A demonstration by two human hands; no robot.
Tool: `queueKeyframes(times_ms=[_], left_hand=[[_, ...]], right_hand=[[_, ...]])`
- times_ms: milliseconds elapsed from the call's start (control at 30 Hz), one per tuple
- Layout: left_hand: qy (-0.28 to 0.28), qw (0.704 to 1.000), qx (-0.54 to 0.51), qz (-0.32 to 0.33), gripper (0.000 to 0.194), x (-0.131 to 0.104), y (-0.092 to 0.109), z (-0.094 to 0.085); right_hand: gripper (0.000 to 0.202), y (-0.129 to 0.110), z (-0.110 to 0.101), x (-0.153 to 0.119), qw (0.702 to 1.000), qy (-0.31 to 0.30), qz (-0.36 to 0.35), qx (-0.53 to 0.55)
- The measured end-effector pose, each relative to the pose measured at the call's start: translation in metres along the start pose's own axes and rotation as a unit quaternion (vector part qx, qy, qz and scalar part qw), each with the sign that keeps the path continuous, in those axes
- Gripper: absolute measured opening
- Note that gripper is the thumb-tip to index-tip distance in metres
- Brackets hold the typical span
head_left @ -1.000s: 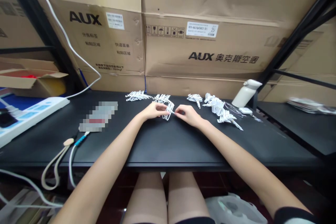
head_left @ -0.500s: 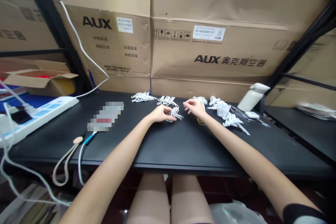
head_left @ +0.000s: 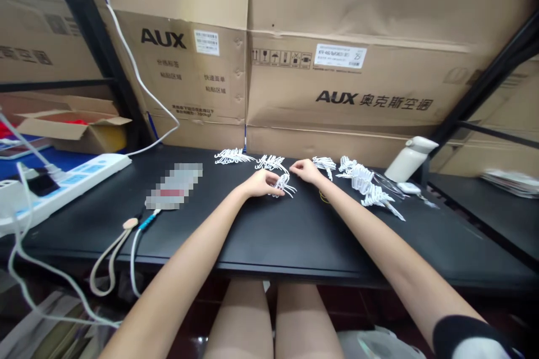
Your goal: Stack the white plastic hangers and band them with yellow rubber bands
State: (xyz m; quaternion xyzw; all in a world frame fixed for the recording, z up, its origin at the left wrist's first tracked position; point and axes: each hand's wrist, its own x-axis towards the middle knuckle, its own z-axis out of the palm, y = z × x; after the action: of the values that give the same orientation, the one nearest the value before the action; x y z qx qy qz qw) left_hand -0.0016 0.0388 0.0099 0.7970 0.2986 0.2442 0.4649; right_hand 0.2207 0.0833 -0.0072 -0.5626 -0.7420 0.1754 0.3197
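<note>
While my left hand (head_left: 260, 183) holds a bundle of thin, bent white pieces (head_left: 283, 183) just above or on the black tabletop (head_left: 278, 235), my right hand (head_left: 306, 170) is to its right and slightly farther back. Left hand: thumb and fingers closed round the bundle, loose ends fanning out to the right. Right hand: thumb and fingertips drawn narrowly together, near the ends of the white pieces; cannot tell whether a piece is pinched between them.

Layout behind the hands, left to right: a flat white pile of hooked pieces (head_left: 233, 156); a second white pile (head_left: 269, 162), directly behind the held bundle; a third white pile (head_left: 324, 164), just beyond my right hand. Farther right, a long row of bunched white pieces (head_left: 362, 180) runs diagonally toward me. A thin yellow loop (head_left: 323, 197) lies beside my right forearm.

Right rear: a cream-white bottle (head_left: 410, 160), tilted in my view, with a small white case (head_left: 408, 188) in front of it.

Left side: a pixelated flat object (head_left: 174, 186), a white cable with a blue sleeve (head_left: 148, 221) at its near end, a beige strap (head_left: 112, 269) hanging over the front edge, and a long white power strip (head_left: 88, 179). Large brown cardboard panels marked AUX (head_left: 337, 81) stand behind everything.
</note>
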Motion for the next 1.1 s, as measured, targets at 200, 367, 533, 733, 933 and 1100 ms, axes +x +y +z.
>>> queueKeyframes(times_ms=[200, 367, 533, 733, 933, 1100], left_hand=[[0.004, 1.0, -0.01, -0.005, 0.036, -0.002, 0.004, -0.001], [-0.007, 1.0, -0.02, -0.012, 0.036, -0.002, 0.005, -0.002], [-0.004, 0.999, -0.027, -0.021, 0.04, -0.001, 0.005, -0.002], [-0.004, 0.999, -0.012, -0.029, 0.043, -0.002, 0.008, -0.002], [-0.031, 0.999, 0.021, -0.021, 0.05, -0.002, 0.009, -0.008], [-0.033, 0.998, 0.047, -0.008, 0.04, -0.002, 0.009, -0.009]], right_hand=[[0.013, -0.011, 0.004, 0.001, 1.0, -0.019, 0.01, -0.016], [0.016, -0.009, -0.006, -0.001, 0.997, -0.052, 0.055, -0.022], [0.012, 0.003, -0.032, -0.026, 0.995, -0.055, 0.063, -0.058], [0.007, 0.01, -0.045, -0.071, 0.998, 0.05, -0.001, -0.04], [0.023, -0.011, -0.046, -0.082, 0.992, -0.017, -0.058, 0.109], [0.023, -0.018, -0.043, -0.085, 0.99, -0.05, -0.083, 0.1]])
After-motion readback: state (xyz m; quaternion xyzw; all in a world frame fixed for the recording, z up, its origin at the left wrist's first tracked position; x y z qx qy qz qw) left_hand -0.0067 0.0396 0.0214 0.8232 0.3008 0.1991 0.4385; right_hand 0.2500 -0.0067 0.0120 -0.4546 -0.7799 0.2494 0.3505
